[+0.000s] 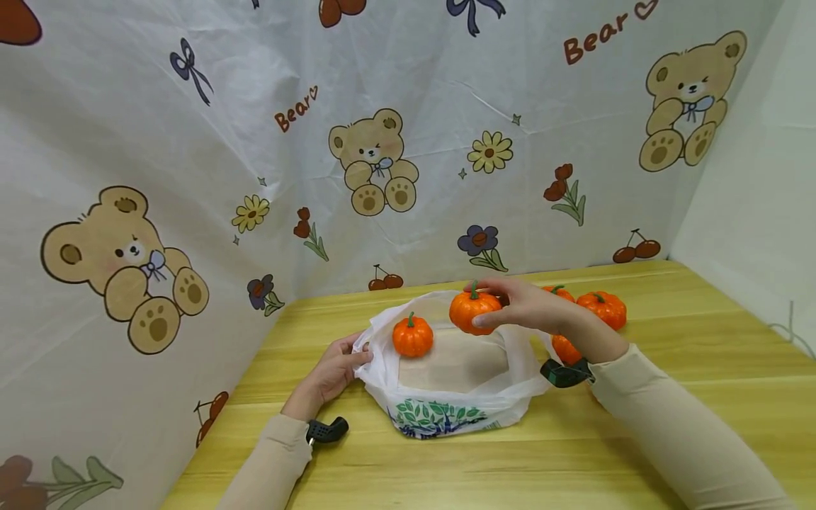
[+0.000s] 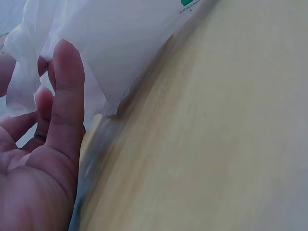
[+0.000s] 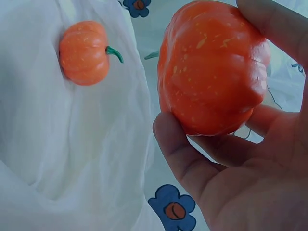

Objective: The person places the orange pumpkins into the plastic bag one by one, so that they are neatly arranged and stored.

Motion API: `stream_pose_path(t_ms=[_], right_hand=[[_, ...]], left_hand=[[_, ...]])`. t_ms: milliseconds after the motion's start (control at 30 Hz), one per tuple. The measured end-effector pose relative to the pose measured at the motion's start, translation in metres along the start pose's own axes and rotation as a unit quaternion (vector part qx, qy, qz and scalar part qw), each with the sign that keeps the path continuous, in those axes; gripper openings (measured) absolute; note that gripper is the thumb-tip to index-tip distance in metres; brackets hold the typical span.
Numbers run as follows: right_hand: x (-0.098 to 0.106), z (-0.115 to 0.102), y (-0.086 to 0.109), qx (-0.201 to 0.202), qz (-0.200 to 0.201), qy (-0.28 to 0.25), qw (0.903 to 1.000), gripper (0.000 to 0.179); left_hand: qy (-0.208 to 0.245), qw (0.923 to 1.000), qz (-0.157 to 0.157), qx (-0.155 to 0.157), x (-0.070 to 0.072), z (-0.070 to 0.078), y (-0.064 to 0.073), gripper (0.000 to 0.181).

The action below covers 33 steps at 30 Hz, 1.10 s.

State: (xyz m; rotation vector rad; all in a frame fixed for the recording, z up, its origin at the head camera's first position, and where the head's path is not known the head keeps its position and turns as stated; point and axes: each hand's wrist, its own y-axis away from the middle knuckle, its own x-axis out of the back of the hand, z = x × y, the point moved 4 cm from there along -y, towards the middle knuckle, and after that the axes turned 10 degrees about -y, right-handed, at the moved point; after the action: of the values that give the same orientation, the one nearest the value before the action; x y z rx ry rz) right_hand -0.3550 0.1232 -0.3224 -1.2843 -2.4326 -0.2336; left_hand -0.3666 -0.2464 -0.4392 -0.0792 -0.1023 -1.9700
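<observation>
Read the clock from the person's seat, with the bag at its centre and twelve pointing away. Biggest of all is the white printed cloth (image 1: 433,255) hanging from nine o'clock round to one, covered with teddy bears, bows, flowers and cherries. Below it spreads the yellow wood-grain table (image 1: 433,474). Two beige sleeves come in, the left sleeve (image 1: 270,460) from seven o'clock, the right sleeve (image 1: 688,432) from four.

On the table sits a white plastic bag (image 1: 382,372), its mouth spread wide, a green and blue tree print (image 1: 440,418) on its side at six o'clock. Of the two hands, the left hand (image 1: 334,368) pinches the bag's rim at nine o'clock. The right hand (image 1: 519,304) reaches across from three and grasps an orange pumpkin (image 1: 473,312) between thumb and fingers, held up over the mouth towards one o'clock. Another pumpkin (image 1: 413,336) is inside the bag near ten o'clock, apart from the held one. At least three loose pumpkins (image 1: 602,309) cluster on the table between two and three o'clock, partly hidden by the right arm. Smaller are the black wrist devices (image 1: 328,430), one on each arm, and smallest the pumpkins' green stems (image 1: 474,290).
</observation>
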Motion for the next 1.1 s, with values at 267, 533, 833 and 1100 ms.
stream_pose_path(t_ms=[267,533,833,1100], right_hand=[[-0.009,-0.002,-0.01,-0.012,0.004,-0.01,0.9999,0.07],[-0.021,0.003,-0.034,-0.025,0.007,-0.008,0.9996,0.062],[-0.034,0.017,-0.056,-0.066,0.014,0.002,0.9977,0.071],[-0.039,0.027,-0.066,-0.093,0.027,0.016,0.9952,0.072]], left_hand=[[0.003,1.0,0.007,0.003,0.001,0.0,-0.001,0.064],[0.002,1.0,0.007,0.006,0.001,0.001,-0.001,0.065],[0.004,1.0,0.003,0.0,0.0,0.002,0.001,0.065],[0.008,1.0,0.005,0.001,0.001,0.001,-0.001,0.064]])
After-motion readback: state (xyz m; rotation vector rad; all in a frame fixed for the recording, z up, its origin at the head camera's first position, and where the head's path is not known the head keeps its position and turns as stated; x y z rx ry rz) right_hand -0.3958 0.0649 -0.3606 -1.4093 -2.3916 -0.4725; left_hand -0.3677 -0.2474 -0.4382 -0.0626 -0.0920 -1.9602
